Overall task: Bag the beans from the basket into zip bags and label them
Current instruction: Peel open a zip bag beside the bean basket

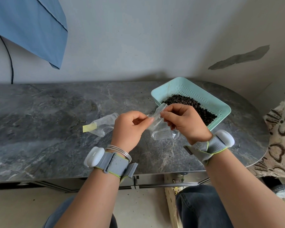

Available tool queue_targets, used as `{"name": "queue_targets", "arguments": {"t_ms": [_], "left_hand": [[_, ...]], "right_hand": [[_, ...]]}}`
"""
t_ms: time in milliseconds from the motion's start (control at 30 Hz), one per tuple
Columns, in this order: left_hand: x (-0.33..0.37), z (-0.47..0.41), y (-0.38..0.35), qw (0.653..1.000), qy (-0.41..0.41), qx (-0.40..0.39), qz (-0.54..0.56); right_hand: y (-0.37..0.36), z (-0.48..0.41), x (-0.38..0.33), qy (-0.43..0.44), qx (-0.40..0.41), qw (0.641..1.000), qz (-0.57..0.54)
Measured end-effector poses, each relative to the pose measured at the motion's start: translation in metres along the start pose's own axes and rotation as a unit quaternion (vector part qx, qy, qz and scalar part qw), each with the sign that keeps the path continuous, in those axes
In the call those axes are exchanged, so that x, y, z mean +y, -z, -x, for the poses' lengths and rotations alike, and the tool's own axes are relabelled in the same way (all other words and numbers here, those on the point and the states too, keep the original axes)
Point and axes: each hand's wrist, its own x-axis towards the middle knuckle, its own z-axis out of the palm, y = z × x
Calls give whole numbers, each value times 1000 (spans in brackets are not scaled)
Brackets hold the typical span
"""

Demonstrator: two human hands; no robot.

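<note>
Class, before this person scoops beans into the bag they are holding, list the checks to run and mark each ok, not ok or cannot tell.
1. Held zip bag gripped by left hand and right hand: ok.
2. Bag mouth open: cannot tell.
3. Beans left in the basket: ok.
4. Basket beside the hands: ok.
5. Spare bag and yellow label on the table: ok.

Left hand [130,127] and right hand [186,120] pinching clear zip bag [160,129] above grey table [48,129], beside basket [209,99] of beans [191,104]
</note>
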Motion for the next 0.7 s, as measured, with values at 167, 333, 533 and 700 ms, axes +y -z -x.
{"name": "queue_targets", "arguments": {"t_ms": [167,333,533,700], "left_hand": [[1,0,1,999,23,-24,13],[0,0,1,998,45,-35,19],[2,1,2,995,70,-58,40],[3,-2,3,979,143,-68,127]], "right_hand": [[1,0,1,5,-15,1000,-7],[0,1,1,1,-34,999,-8],[0,1,2,1,-49,999,1],[2,1,3,7,-49,999,-12]]}}
